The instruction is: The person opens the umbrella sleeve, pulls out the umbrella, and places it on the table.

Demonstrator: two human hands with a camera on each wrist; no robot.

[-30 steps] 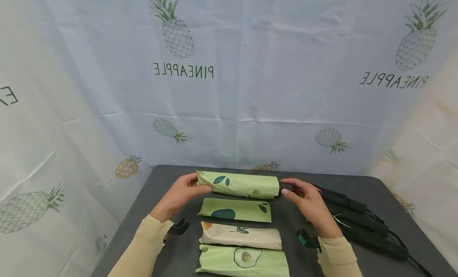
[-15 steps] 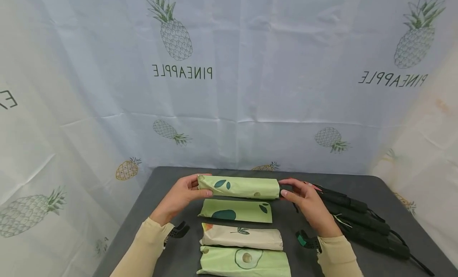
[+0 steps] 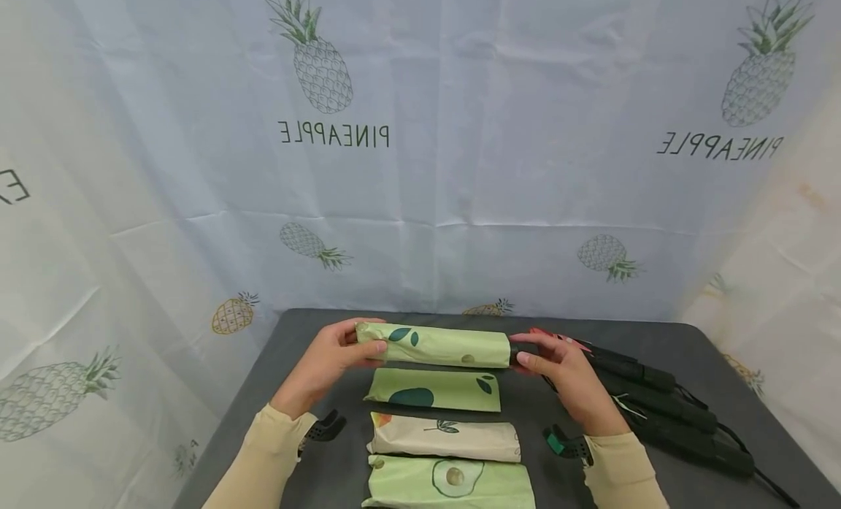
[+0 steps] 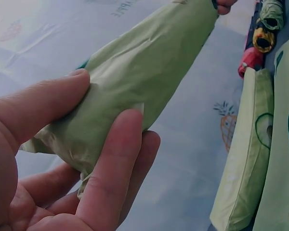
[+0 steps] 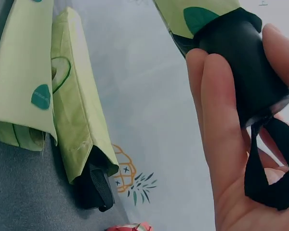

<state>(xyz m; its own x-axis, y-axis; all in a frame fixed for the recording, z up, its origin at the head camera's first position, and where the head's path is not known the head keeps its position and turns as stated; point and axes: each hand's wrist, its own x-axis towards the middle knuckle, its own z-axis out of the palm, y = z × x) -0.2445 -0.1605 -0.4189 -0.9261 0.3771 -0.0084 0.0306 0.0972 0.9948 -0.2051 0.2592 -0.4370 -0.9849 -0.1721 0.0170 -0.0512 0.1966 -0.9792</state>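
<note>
By the left grip (image 3: pixel 322 363), the leaf-print green umbrella sleeve (image 3: pixel 434 346) was pinched at its left end over the worktop (image 3: pixel 342 469), shifted slightly left; more black umbrella handle (image 5: pixel 250 67) was exposed, held by the right grip (image 3: pixel 566 366), the fit seemingly being adjusted

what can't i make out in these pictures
Every view: whatever lies inside the held sleeve, covered by its fabric.
Head: the near sleeve's lower side, cut off by the bottom edge.
Left wrist: most of the right hand, beyond the top edge.
Right wrist: most of the red roll, below the bottom edge.
</note>
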